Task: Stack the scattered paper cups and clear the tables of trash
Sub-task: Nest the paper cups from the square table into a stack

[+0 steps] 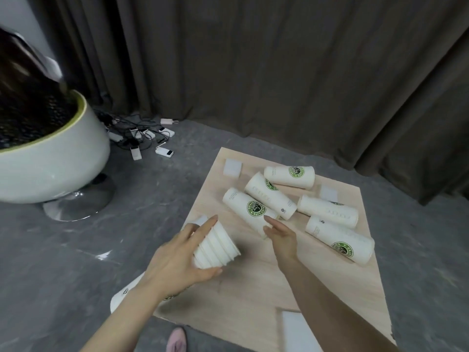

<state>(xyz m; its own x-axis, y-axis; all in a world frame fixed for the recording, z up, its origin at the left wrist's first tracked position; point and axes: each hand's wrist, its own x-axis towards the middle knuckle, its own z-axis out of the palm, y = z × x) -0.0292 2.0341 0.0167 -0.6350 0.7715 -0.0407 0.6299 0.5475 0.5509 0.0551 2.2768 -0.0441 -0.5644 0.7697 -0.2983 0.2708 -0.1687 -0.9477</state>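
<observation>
- On the worktop (256,288), a pale wooden board low over the grey floor, five long cup stacks lie on their sides in a loose fan across the far half, well clear of your forearms.
- Of those, the nearest stack (250,209) is the one your next move turns on: it lies just ahead of your right hand, with its long axis running from the far left down toward you and to the right, green logo facing up.
- Its near end sits right at your right fingertips, so I judge the right hand to be the closer one by a clear margin; the left would have to cross over.
- Your left hand (177,257) grips the short nested stack (217,246), fingers curled over its top and thumb under it, rims pointing right toward the centre of the worktop.
- Your right hand (279,235) is spread with fingers straight, holding nothing, touching or almost touching that nearest stack; I cannot tell which.
- Because the short nested stack's open rims point roughly at the long stack's near end, the two axes look close to lining up; a small turn of the left wrist would probably be enough.
- Small white squares (232,168) of trash sit at the far edge of the worktop, beyond the cups.
</observation>
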